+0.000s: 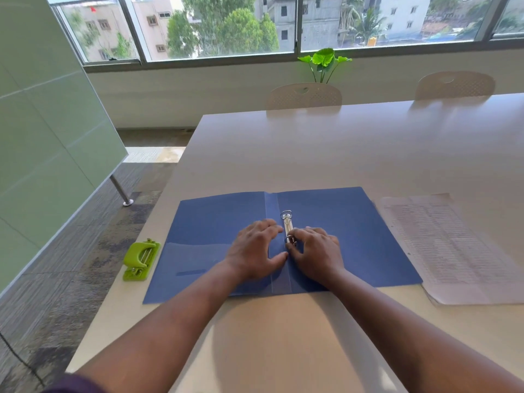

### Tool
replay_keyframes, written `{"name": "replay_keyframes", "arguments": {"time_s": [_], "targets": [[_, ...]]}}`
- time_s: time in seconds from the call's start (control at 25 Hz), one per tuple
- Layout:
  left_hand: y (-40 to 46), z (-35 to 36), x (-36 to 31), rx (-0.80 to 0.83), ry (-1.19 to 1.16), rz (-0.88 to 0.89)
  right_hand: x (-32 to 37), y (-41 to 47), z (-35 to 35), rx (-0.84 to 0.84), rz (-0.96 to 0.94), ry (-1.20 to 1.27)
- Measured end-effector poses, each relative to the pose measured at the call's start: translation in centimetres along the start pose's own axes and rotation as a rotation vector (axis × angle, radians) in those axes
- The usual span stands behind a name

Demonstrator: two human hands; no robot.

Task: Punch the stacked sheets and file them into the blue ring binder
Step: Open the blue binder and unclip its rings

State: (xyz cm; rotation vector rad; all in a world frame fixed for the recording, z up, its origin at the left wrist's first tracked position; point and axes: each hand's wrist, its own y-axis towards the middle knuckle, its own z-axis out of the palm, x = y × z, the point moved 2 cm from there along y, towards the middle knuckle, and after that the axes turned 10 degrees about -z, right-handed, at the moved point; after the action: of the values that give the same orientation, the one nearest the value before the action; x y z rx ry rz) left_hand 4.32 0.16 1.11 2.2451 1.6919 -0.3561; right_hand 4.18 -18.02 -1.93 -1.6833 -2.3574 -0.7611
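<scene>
A blue plastic ring binder [340, 236] is laid open and flat near the front edge of the pale, smooth desk [340, 148], closer to its left edge. Along the spine a silver metal ring mechanism [287, 226] with two rings is seen. The left hand [256, 251] is rested palm-down on the inner cover just left of the spine, its fingers [266, 224] loosely bent and spread, the tips beside the mechanism; nothing is gripped by it. The right hand [316, 252] is placed just right of the spine, and the nearer ring is touched by its curled thumb and forefinger; whether the ring is truly pinched cannot be told. The two thumbs are brought almost together over the spine. A stack of printed white sheets [453, 248], with punched holes along its left margin, is set just beside the binder's right cover, toward the right edge. A lime-green plastic hole punch [141, 260] is placed at the left edge of the desk, touching the binder's left cover.
</scene>
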Motion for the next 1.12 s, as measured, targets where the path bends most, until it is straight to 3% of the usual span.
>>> {"name": "replay_keyframes", "arguments": {"time_s": [0.2, 1.12], "targets": [[-0.2, 1.6, 0.1, 0.096, 0.036, -0.075, 1.2, -3.2, -0.6, 0.006, 0.014, -0.011], [-3.8, 2.5, -1.6, -0.040, 0.191, -0.059, 1.5, -6.2, -1.7, 0.005, -0.094, -0.093]]}}
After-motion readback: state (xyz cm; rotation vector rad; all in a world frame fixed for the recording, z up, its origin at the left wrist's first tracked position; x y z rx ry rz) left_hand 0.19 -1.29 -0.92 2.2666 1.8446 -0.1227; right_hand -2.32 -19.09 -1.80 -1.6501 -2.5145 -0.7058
